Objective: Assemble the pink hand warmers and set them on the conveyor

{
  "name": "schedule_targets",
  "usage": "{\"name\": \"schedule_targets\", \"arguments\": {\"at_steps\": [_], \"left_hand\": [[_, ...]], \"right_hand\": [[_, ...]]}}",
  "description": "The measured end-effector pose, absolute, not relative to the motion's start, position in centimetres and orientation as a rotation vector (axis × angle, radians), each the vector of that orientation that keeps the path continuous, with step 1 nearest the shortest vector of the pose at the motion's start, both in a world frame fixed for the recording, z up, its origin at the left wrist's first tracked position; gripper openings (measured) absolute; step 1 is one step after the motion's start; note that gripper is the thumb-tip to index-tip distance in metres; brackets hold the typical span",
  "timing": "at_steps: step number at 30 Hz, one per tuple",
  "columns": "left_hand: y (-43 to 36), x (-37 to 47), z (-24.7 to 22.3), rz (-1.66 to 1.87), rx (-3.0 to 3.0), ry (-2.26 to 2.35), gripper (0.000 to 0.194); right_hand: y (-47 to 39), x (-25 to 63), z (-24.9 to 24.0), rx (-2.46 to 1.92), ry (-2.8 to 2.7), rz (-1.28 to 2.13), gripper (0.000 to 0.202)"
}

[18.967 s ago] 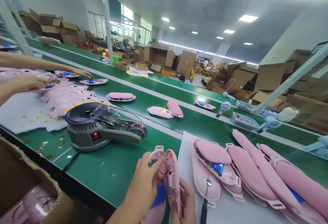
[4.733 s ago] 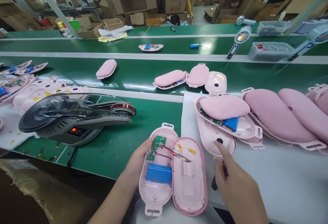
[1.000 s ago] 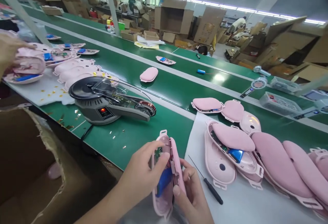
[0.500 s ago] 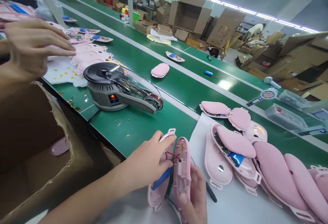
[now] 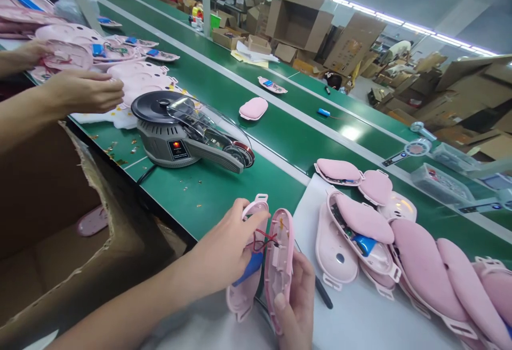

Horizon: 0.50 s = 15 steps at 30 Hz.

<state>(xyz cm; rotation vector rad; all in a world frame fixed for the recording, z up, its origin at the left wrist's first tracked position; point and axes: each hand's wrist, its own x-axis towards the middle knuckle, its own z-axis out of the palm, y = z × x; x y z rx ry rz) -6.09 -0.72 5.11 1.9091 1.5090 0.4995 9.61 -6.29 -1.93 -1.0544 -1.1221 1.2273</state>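
Holding pink shell, battery inside

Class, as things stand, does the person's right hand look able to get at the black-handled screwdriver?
Probably yes: the screwdriver lies beside the right hand on the white sheet, its handle uncovered. The pink shell half in that hand is the main hindrance.

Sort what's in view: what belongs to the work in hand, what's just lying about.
Likely part of it:
left shell half, in the left hand
right shell half, in the right hand
red wires between them
blue block
black-handled tool

Apparently just lying about:
open cardboard box
loose papers
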Motion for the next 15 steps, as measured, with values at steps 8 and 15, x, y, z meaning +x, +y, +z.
{"name": "schedule_targets", "arguments": {"at_steps": [8,15], "left_hand": [[-0.6,-4.8,3.9,0.502,1.845,1.719,0.06],[-0.9,-3.7,4.0,0.484,1.978,1.794,0.052]], "right_hand": [[-6.4,9.6,-2.0,-1.045,-1.167,1.197,0.051],[-6.6,9.5,-1.8,-1.114,-1.169,1.154,0.053]]}}
